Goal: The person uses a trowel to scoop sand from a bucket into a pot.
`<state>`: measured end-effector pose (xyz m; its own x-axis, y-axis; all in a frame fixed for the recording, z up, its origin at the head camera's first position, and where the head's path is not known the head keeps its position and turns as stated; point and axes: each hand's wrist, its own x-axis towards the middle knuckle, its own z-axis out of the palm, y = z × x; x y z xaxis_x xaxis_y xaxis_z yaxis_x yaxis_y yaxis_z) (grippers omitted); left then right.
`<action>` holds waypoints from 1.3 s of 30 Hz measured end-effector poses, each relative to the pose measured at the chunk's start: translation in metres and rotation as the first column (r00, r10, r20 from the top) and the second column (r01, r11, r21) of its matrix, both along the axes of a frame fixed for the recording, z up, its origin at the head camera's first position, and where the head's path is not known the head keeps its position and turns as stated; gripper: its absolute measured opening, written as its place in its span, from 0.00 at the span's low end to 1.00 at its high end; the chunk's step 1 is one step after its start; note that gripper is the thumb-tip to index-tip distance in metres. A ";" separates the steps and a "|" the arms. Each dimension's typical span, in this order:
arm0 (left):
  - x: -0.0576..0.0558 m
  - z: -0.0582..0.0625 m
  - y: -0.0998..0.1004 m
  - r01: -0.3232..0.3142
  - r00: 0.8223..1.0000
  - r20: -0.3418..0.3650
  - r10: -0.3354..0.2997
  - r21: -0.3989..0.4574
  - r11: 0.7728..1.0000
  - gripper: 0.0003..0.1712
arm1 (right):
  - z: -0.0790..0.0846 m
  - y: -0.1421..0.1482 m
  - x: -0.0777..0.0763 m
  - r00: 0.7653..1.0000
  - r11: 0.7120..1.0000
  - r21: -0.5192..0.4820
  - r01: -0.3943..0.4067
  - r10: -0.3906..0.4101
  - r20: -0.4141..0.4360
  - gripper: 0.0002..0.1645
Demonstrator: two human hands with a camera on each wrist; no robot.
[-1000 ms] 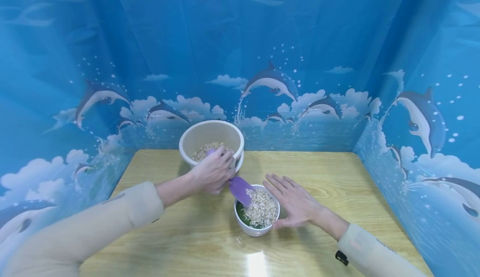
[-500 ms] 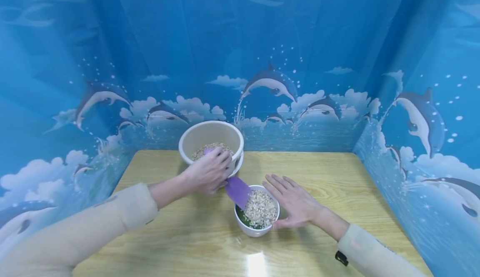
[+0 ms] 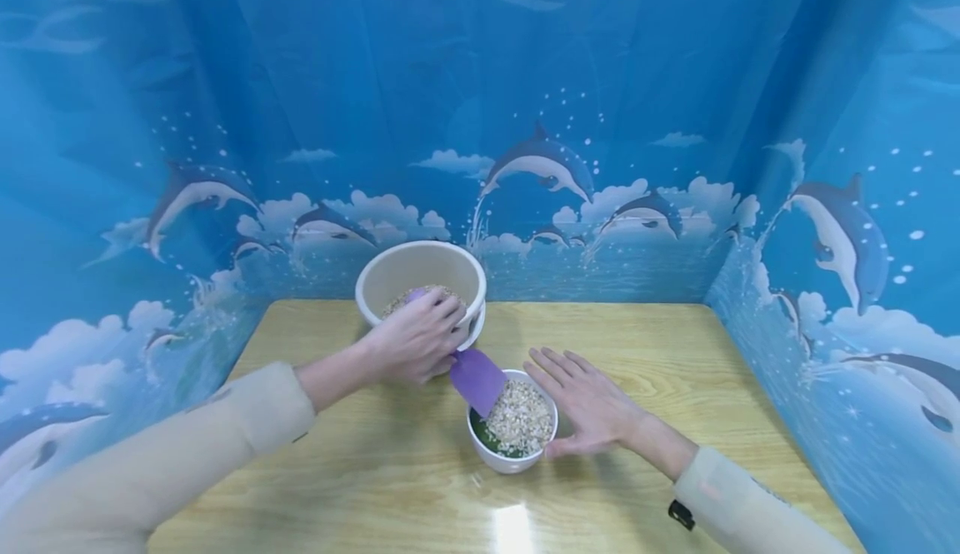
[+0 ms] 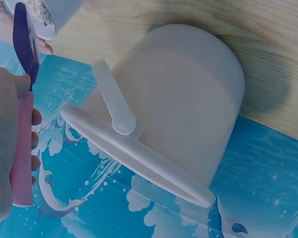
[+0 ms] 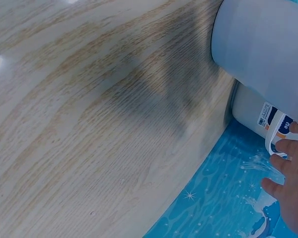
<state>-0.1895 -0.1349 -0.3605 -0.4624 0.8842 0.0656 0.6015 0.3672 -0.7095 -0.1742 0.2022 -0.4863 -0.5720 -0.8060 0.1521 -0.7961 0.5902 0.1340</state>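
Observation:
My left hand (image 3: pixel 415 336) grips the handle of a purple scoop (image 3: pixel 478 383), fingers curled round it. In the left wrist view the scoop's handle (image 4: pixel 23 148) looks pink. Its blade tips down over the left rim of a small white bowl (image 3: pixel 506 462), which holds pale flakes (image 3: pixel 519 419) on a dark green inside. With fingers spread, my right hand (image 3: pixel 588 404) rests against the bowl's right side. Behind the left hand stands a white bucket (image 3: pixel 420 258) with more flakes in it, partly hidden by that hand. The bucket's pale wall (image 4: pixel 174 99) fills much of the left wrist view.
Everything stands on a wood-grain table (image 3: pixel 645 487). A blue curtain (image 3: pixel 630 54) printed with dolphins encloses it at the back and sides. The bucket's white carrying handle (image 4: pixel 111 96) hangs at its side, and a label (image 5: pixel 265 114) shows on it.
My left hand has drawn slightly to the left with the scoop, whose blade now lies flatter above the bowl's edge. My right hand and the bowl have stayed in place.

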 end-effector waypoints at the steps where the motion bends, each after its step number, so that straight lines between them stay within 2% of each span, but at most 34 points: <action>1: -0.001 0.000 0.000 0.005 1.000 0.004 -0.005 0.009 1.000 0.35 | 0.000 0.000 0.000 1.000 1.000 0.005 0.002 -0.002 0.003 0.75; 5: -0.004 0.002 -0.002 0.019 0.999 0.032 -0.020 0.039 0.999 0.33 | 0.000 -0.001 0.000 1.000 1.000 0.019 0.013 -0.013 0.013 0.75; 13: -0.011 0.006 -0.011 0.032 0.999 0.025 -0.034 0.055 0.998 0.27 | 0.005 -0.001 0.001 1.000 1.000 0.009 -0.004 0.004 -0.008 0.75; 25: -0.022 0.006 -0.022 0.098 0.993 0.058 -0.106 0.120 0.988 0.25 | 0.008 0.000 0.002 1.000 0.999 0.032 -0.005 0.005 -0.007 0.75; 31: -0.029 0.010 -0.029 0.091 0.993 0.061 -0.099 0.123 0.988 0.23 | 0.010 0.000 0.001 1.000 1.000 0.018 -0.018 0.018 -0.019 0.74; 39: -0.038 0.019 -0.034 0.085 0.989 0.104 -0.101 0.152 0.985 0.23 | 0.017 -0.008 -0.007 1.000 1.000 0.020 -0.011 0.012 -0.023 0.74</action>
